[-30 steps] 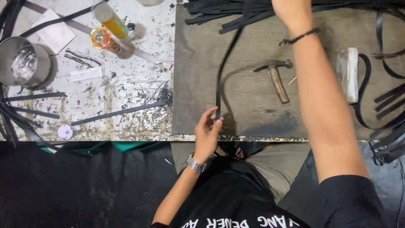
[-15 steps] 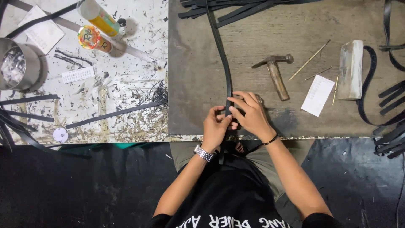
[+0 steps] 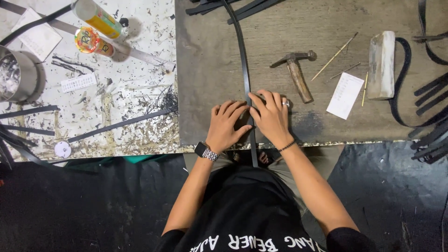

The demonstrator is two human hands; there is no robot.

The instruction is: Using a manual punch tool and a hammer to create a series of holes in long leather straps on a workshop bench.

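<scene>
Head view, looking straight down: both hands press on a long black strip (image 3: 246, 79) near the front edge of a dark work board (image 3: 205, 70). The left hand (image 3: 227, 127) lies flat with fingers spread just left of the strip, fingertips touching it; the right hand (image 3: 270, 116) covers the strip from the other side, fingers curled lightly over it, a ring on one finger. Neither hand closes fully around the strip; both pin it to the board. The strip runs from a pile of black strips (image 3: 228, 5) at the far edge, down between the hands and over the near edge toward the person's lap. A wristwatch (image 3: 206, 151) sits on the left wrist, a thin dark bracelet (image 3: 286, 146) on the right. Just right of the hands lies a hammer (image 3: 296, 72) with a wooden handle, then thin sticks (image 3: 334, 56), a white paper slip (image 3: 345, 94) and a pale block (image 3: 381, 64). On the speckled white tabletop (image 3: 116, 93) to the left stand a yellow tube (image 3: 95, 16), a small round tin (image 3: 88, 41) and a metal can (image 3: 16, 74).
</scene>
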